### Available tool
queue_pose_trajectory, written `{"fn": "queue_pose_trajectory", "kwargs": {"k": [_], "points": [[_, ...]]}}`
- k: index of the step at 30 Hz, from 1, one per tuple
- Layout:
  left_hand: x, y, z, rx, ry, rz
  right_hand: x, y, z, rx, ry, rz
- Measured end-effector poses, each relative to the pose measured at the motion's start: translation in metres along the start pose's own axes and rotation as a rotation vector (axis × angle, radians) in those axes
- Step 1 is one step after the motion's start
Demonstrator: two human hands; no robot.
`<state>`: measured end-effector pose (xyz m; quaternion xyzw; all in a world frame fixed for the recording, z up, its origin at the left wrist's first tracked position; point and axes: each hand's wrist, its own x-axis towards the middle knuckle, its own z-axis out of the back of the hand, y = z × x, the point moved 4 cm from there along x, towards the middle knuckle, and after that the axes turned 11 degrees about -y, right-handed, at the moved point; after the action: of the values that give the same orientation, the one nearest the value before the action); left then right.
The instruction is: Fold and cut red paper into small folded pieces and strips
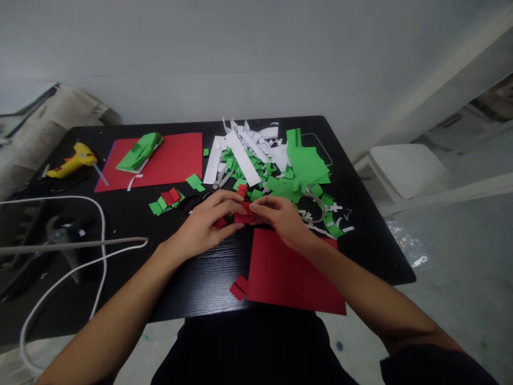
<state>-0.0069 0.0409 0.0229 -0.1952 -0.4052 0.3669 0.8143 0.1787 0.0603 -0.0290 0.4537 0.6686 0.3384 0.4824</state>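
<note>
Far L on black wood-grain bench point(196, 289): yellow plastic glue gun point(76, 162), then folded green paper bundle point(140, 151) atop flat red paper sheet point(180, 160). Mid-bench: L hand point(206, 222), grip narrow, holding small folded red paper pc point(242, 218); R hand point(282, 216), grip likewise narrow, holding same pc, just beyond 2nd flat red sheet point(296, 272) at near edge. Farther R: loose green paper sheets point(306, 163), thin beige ring point(324, 209) nearby.

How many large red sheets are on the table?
2: the far-left red sheet, beneath the folded green paper, and the near red sheet, at the front edge of the table. Others could be hidden underneath.
</note>
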Motion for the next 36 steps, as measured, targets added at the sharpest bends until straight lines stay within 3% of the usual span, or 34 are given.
{"fn": "queue_pose_trajectory", "kwargs": {"k": [6, 14, 21, 29, 36], "points": [[0.001, -0.002, 0.001, 0.042, -0.034, -0.079, -0.002, 0.001, -0.002, -0.016, 0.046, 0.035], [-0.002, 0.002, 0.002, 0.092, -0.148, 0.057, -0.009, 0.008, -0.008, -0.129, 0.057, 0.325], [-0.002, 0.001, 0.002, 0.099, -0.186, 0.036, -0.013, 0.006, -0.008, -0.232, 0.053, 0.473], [-0.003, 0.005, 0.002, 0.097, -0.152, 0.124, -0.011, 0.005, -0.005, -0.230, 0.005, 0.487], [-0.002, 0.005, 0.000, 0.115, -0.128, 0.108, -0.011, 0.004, -0.005, -0.232, 0.024, 0.466]]}}
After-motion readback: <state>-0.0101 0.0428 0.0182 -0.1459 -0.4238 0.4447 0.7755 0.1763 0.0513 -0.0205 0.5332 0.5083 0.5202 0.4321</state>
